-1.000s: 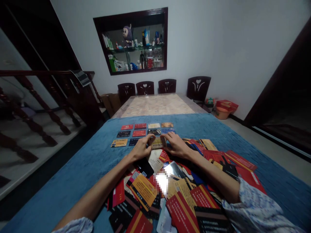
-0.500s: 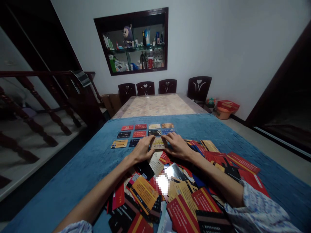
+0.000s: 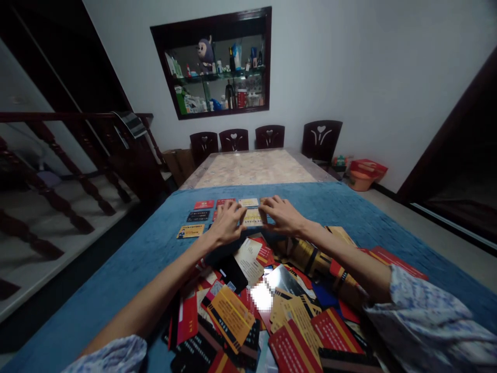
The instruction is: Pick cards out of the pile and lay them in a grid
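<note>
A cream card with yellow print (image 3: 253, 217) is held by its short edges between my two hands. My left hand (image 3: 228, 223) pinches its left end, and my right hand (image 3: 284, 216) pinches the right end. Rows of cards lie around and beyond them: a red card (image 3: 204, 204), a black card (image 3: 198, 216), a yellow card (image 3: 190, 231) and a white-and-gold card (image 3: 248, 202) show. My hands cover other cards in these rows. Below my wrists spreads a loose heap of mixed cards (image 3: 229, 316), red, gold, black and cream, overlapping at many angles.
A blue cloth (image 3: 128, 280) covers the near part of the table, with the marble-patterned tabletop (image 3: 248, 168) beyond. Several dark chairs (image 3: 322, 137) stand along the far side. A wooden railing (image 3: 66, 168) runs at left. An orange basket (image 3: 363, 178) sits on the floor at right.
Both hands have moved up and away from me with the cream card, rising off the heap's far edge. They now cover more of the laid-out cards.
</note>
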A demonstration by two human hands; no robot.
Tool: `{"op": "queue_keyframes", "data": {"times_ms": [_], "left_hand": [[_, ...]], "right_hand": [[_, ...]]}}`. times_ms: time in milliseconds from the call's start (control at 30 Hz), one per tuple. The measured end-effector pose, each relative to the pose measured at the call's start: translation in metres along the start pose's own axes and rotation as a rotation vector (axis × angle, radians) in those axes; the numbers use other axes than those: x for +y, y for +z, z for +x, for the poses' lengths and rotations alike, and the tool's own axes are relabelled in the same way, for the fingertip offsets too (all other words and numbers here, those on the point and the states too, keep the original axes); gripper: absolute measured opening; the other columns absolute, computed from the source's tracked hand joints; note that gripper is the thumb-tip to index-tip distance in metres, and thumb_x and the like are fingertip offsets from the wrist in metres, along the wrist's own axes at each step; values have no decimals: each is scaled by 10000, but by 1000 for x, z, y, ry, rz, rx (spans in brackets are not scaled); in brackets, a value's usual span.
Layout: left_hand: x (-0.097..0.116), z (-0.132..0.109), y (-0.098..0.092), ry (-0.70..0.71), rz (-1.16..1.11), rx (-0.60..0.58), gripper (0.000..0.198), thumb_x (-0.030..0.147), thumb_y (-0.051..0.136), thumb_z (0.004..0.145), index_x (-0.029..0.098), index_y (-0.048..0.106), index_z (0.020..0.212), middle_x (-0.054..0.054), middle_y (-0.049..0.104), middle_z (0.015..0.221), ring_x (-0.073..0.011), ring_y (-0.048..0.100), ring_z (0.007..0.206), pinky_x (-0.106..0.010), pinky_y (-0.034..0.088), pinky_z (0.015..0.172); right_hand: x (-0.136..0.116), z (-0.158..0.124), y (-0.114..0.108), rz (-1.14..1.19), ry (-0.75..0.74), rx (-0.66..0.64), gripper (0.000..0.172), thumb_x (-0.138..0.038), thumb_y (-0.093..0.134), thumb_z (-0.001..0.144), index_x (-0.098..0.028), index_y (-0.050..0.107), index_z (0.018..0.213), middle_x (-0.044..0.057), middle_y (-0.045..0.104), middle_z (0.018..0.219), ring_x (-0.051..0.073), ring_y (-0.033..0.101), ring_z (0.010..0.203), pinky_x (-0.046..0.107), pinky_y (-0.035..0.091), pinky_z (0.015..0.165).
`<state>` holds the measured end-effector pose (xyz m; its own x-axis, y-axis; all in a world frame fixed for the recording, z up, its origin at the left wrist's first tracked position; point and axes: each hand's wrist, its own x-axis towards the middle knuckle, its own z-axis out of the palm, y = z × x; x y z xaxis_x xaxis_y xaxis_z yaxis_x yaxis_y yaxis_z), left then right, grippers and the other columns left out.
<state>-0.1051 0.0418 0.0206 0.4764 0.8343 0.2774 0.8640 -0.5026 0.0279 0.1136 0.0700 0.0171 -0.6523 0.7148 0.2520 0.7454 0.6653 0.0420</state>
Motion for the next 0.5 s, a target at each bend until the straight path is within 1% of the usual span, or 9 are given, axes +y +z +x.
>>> {"op": "queue_keyframes", "data": {"times_ms": [133, 267, 400, 500], "left_hand": [[-8, 22, -8, 5, 70, -23, 337, 209, 668, 772, 185, 598, 1101, -123, 566, 1213, -341, 378, 1205, -520, 333, 958], [-18, 42, -10, -4, 86, -42, 183, 180, 641, 770, 164, 618, 951, -124, 575, 1174, -354, 362, 1217, -534, 306, 967], [-30, 59, -6, -12, 108, -79, 166, 167, 643, 740, 167, 624, 904, -123, 580, 1138, -358, 357, 1218, -534, 303, 960], [-39, 71, 0, -16, 141, -102, 147, 193, 637, 748, 170, 625, 893, -128, 583, 1136, -354, 359, 1206, -536, 304, 949]], "right_hand": [[13, 19, -7, -14, -20, -37, 302, -378, 654, 843, -202, 632, 1088, 147, 559, 1207, 298, 442, 1085, 376, 389, 822], [26, 41, -7, -22, -20, -47, 273, -381, 666, 838, -208, 652, 1048, 143, 559, 1200, 293, 450, 1079, 365, 397, 805], [37, 62, -2, -38, -5, -81, 266, -369, 666, 835, -221, 665, 1056, 147, 567, 1197, 308, 455, 1098, 376, 419, 802], [44, 75, 3, -34, -8, -118, 243, -360, 662, 834, -230, 671, 1040, 137, 576, 1189, 314, 459, 1110, 382, 426, 809]]}}
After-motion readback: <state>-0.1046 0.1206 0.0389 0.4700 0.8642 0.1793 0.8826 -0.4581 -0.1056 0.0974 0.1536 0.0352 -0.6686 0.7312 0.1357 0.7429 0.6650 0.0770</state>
